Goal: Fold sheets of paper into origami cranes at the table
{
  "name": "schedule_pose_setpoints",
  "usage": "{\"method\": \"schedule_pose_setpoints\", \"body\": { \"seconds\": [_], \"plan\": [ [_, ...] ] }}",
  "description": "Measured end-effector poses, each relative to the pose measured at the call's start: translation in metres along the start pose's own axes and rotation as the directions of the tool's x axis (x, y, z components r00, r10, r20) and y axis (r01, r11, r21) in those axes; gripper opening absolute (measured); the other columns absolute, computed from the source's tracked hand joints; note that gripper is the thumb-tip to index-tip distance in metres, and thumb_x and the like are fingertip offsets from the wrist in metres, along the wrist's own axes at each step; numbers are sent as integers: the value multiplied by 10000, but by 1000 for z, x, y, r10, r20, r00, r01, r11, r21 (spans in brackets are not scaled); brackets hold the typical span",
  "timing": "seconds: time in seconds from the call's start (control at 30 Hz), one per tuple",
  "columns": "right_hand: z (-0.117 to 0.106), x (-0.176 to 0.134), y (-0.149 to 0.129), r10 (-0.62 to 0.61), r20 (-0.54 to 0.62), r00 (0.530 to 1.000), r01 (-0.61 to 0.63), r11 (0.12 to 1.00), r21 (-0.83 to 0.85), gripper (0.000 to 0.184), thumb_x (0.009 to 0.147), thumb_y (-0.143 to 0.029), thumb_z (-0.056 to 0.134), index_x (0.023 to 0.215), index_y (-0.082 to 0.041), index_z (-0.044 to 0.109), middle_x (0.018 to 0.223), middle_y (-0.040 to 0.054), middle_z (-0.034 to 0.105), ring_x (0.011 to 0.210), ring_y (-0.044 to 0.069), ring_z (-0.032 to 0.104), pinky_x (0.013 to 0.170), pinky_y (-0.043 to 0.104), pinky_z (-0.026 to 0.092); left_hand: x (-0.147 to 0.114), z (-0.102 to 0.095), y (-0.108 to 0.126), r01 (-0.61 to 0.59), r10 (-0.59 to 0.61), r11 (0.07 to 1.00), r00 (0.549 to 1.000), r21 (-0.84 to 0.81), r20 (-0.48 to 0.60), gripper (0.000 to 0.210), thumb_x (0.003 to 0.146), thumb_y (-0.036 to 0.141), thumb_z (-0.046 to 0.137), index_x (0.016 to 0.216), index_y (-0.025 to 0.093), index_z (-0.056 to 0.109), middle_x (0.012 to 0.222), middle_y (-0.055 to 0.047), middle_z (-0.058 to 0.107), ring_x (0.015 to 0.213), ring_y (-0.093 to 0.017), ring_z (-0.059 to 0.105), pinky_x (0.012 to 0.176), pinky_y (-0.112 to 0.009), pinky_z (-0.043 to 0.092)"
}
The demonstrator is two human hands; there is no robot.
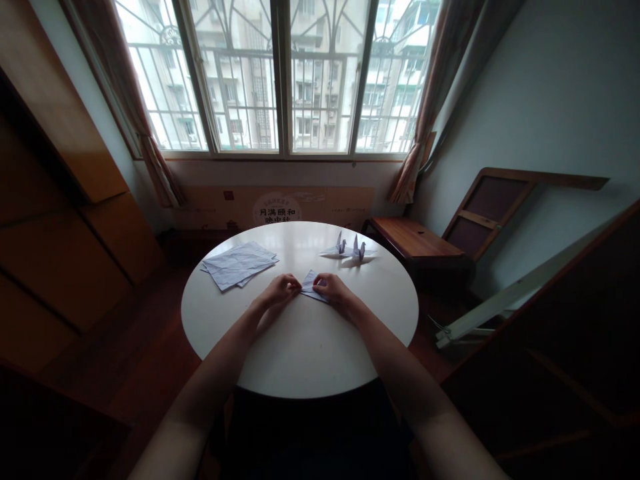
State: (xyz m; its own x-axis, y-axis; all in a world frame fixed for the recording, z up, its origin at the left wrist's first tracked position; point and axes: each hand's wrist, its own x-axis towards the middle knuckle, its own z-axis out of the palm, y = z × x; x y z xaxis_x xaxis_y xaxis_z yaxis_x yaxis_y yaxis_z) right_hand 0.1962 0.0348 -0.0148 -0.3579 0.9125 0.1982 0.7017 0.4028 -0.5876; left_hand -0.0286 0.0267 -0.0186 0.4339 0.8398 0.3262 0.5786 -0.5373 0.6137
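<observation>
A small folded sheet of paper [310, 283] lies on the round white table [300, 360], between my two hands. My left hand [284, 287] pinches at its left corner, fingertips pressed together. On its right part, the thumb and fingers of my right hand [332, 288] close on the paper and cover some of it. Farther back to the right stand two folded paper cranes [359, 249], side by side with wings spread. A loose stack of creased paper sheets [240, 264] rests at the table's left, beyond my left hand.
Past the table's far edge, a long cardboard box [320, 203] stands beneath the barred window [320, 80]. To the right are a low wooden bench [415, 237] and a leaning wooden frame [490, 207]. Wooden cabinets [105, 233] line the left side.
</observation>
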Motion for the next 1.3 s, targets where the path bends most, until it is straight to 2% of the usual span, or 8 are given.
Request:
{"method": "schedule_pose_setpoints", "body": {
  "seconds": [0.13, 0.27, 0.43, 0.57, 0.93, 1.13, 1.2, 1.3],
  "plan": [
    [-2, -2, -3, 4, 0, 1000, -4, 1000, 12, 157, 758, -265, 694, 876, -165, 725, 803, 45, 708, 733, 161, 636, 670, 231, 444, -1, -11, -6, 86, -76, 991, 993, 108, -90, 314, 777, 53, 497, 924, 180, 744, 935, -59, 714, 829, -171, 649, 777, -279, 502],
    [-2, -3, -4, 12, 14, 1000, -12, 1000, 18, 157, 759, -270, 693, 872, -166, 725, 802, 41, 706, 725, 158, 633, 665, 230, 441, -2, -18, -5, 128, -103, 976, 984, 174, -149, 317, 760, 46, 503, 922, 181, 740, 926, -55, 717, 825, -176, 647, 781, -288, 508],
    [-1, -2, -1, -2, -7, 1000, 2, 1000, 28, 158, 756, -270, 698, 875, -168, 721, 826, 45, 707, 750, 161, 636, 668, 228, 442, -4, -13, 5, -19, 21, 997, 999, 70, -31, 195, 764, 162, 603, 889, 185, 750, 916, -51, 699, 820, -167, 640, 773, -262, 498],
    [-1, -1, 0, -5, -3, 1000, 5, 1000, 17, 162, 757, -261, 697, 883, -163, 722, 841, 53, 712, 765, 166, 640, 676, 229, 445, -6, -9, 8, -55, 53, 996, 998, 69, 26, 137, 762, 240, 649, 832, 215, 764, 909, -36, 692, 798, -158, 627, 780, -255, 482],
    [-1, -1, -1, 0, -3, 1000, 0, 1000, 12, 156, 752, -267, 694, 873, -175, 728, 808, 43, 710, 738, 163, 636, 679, 235, 452, -2, -3, 8, 24, -24, 995, 1000, 94, -2, 102, 749, 258, 668, 773, 219, 759, 824, -15, 681, 764, -154, 609, 760, -253, 463],
    [-2, -2, -3, 12, -1, 1000, -12, 1000, 9, 151, 750, -258, 694, 869, -171, 724, 810, 43, 709, 732, 160, 635, 672, 233, 450, -1, 1, 14, 106, -100, 982, 994, 157, -48, 133, 771, 250, 643, 825, 220, 761, 815, -16, 692, 781, -169, 618, 742, -263, 464],
    [-2, -2, -3, 5, -2, 1000, -5, 1000, 11, 150, 754, -259, 691, 871, -172, 722, 827, 43, 713, 746, 161, 638, 679, 232, 449, -3, 2, 17, 68, -58, 984, 996, 164, -67, 156, 796, 246, 629, 880, 218, 758, 857, -30, 698, 805, -174, 624, 760, -273, 470],
    [-1, -2, -2, -12, -4, 1000, 12, 1000, 14, 144, 767, -268, 681, 872, -178, 719, 866, 43, 718, 772, 161, 642, 694, 232, 446, -5, 5, 21, -108, 115, 983, 993, 151, -40, 184, 821, 235, 622, 952, 222, 752, 946, -55, 695, 874, -180, 626, 823, -287, 471]
  ]
}}
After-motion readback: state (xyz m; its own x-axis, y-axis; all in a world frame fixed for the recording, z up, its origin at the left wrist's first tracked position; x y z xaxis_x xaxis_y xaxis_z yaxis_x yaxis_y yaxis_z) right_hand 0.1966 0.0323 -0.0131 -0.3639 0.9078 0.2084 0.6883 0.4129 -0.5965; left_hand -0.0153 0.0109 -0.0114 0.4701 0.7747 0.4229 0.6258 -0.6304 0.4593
